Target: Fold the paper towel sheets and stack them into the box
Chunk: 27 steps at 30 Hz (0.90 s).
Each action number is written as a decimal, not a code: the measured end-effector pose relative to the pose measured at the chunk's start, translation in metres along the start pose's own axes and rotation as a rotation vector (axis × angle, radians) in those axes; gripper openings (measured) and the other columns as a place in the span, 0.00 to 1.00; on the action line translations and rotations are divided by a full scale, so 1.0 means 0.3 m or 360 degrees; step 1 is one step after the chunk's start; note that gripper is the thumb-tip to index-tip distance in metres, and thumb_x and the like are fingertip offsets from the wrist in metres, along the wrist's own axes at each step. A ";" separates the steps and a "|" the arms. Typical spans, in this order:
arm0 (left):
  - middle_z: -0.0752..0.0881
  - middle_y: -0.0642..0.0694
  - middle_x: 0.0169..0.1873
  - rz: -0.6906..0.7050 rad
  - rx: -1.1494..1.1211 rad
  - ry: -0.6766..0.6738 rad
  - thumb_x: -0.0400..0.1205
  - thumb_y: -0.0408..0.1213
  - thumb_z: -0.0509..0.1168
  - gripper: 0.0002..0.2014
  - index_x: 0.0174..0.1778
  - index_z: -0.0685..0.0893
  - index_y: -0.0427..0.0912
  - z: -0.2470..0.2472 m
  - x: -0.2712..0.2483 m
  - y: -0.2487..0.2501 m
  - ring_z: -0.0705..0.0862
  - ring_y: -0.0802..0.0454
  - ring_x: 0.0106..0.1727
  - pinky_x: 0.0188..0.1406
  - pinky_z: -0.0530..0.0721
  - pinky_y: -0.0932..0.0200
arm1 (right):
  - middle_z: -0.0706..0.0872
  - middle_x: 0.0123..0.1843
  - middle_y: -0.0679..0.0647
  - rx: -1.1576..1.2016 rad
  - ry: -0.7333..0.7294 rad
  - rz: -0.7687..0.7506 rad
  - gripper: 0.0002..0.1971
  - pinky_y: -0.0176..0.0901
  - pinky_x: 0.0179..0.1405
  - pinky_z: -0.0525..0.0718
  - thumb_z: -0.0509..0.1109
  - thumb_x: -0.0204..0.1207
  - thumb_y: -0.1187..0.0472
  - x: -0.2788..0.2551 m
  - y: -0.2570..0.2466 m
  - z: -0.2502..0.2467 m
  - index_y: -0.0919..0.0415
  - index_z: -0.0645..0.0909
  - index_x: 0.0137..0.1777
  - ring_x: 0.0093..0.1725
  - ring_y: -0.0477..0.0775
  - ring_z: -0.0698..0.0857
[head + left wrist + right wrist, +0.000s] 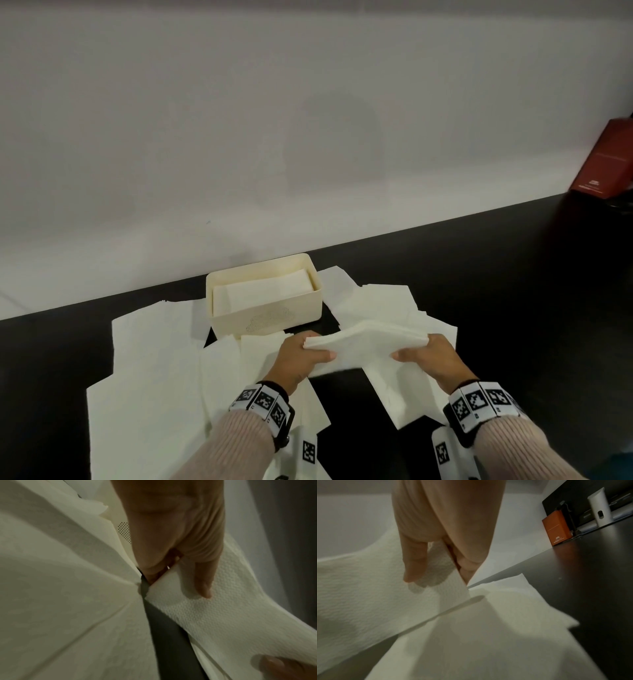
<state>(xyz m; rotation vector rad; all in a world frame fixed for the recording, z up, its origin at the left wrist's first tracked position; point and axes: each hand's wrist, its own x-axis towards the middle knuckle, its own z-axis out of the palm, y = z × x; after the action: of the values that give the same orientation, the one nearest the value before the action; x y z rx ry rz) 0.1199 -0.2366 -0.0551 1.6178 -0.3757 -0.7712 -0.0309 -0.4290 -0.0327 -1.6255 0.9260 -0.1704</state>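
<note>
While both hands work at mid-table, a folded paper towel sheet (368, 346) hangs between them, raised off the black table (496, 291) & sagging a bit in the middle. Left hand (301, 359) pinches the sheet's left end, thumb on top w/ fingers tucked under; left wrist view shows that thumb (202, 574) pressed flat on the embossed paper. Right hand (431, 359) pinches the right end the same way, thumb over, fingers under; right wrist view shows the towel's edge caught between thumb and fingers (414, 561). So both hands are clamped on the one sheet, apart from each other, one at each end. Box (263, 322), cream w/ a dotted patch on its front wall, sits just beyond the hands near the table's far edge, next to the white wall (308, 120); folded sheets (263, 291) already lie inside it. Loose flat sheets (154, 359) cover the table left of the box & under the left arm, more sheets (376, 301) lie right of the box & below the held one. Red box (606, 157) stands far right, well apart.
</note>
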 end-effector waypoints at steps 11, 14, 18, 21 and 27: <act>0.87 0.45 0.42 0.0043 0.0085 0.0026 0.56 0.34 0.81 0.19 0.41 0.85 0.46 0.027 0.013 0.002 0.85 0.47 0.50 0.51 0.83 0.56 | 0.90 0.47 0.58 -0.0052 -0.0015 0.0024 0.16 0.52 0.56 0.84 0.82 0.61 0.70 0.003 0.010 0.005 0.63 0.85 0.48 0.50 0.58 0.88; 0.86 0.46 0.39 0.0086 0.0097 -0.0007 0.64 0.29 0.80 0.13 0.40 0.86 0.42 0.032 0.008 0.022 0.84 0.49 0.45 0.42 0.80 0.63 | 0.90 0.48 0.58 -0.0005 0.0002 -0.0017 0.18 0.54 0.57 0.85 0.83 0.60 0.68 0.008 -0.009 0.003 0.64 0.85 0.51 0.50 0.58 0.88; 0.86 0.48 0.38 0.0114 -0.0035 0.0058 0.67 0.25 0.78 0.13 0.41 0.85 0.43 0.022 0.000 0.044 0.84 0.51 0.43 0.39 0.81 0.66 | 0.91 0.48 0.58 0.0069 -0.0006 -0.0061 0.20 0.54 0.56 0.86 0.83 0.60 0.70 0.009 -0.040 -0.013 0.64 0.85 0.52 0.50 0.58 0.89; 0.88 0.44 0.47 0.0035 0.0047 0.0061 0.62 0.30 0.81 0.20 0.47 0.85 0.45 0.007 0.006 0.012 0.86 0.48 0.51 0.52 0.86 0.53 | 0.90 0.49 0.57 -0.0069 -0.0026 -0.0033 0.19 0.50 0.52 0.86 0.83 0.59 0.69 0.010 -0.021 -0.006 0.61 0.84 0.50 0.50 0.57 0.88; 0.87 0.43 0.39 0.0082 0.0189 0.0052 0.65 0.25 0.78 0.11 0.38 0.86 0.40 -0.010 0.000 0.002 0.85 0.46 0.46 0.48 0.84 0.55 | 0.89 0.50 0.56 -0.0167 -0.0011 0.0027 0.18 0.50 0.58 0.83 0.82 0.62 0.68 0.012 -0.003 0.003 0.62 0.84 0.51 0.52 0.57 0.86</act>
<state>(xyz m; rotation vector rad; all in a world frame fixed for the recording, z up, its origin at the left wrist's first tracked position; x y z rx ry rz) 0.1220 -0.2347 -0.0543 1.7231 -0.4452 -0.6936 -0.0275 -0.4307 -0.0334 -1.7131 0.9567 -0.1060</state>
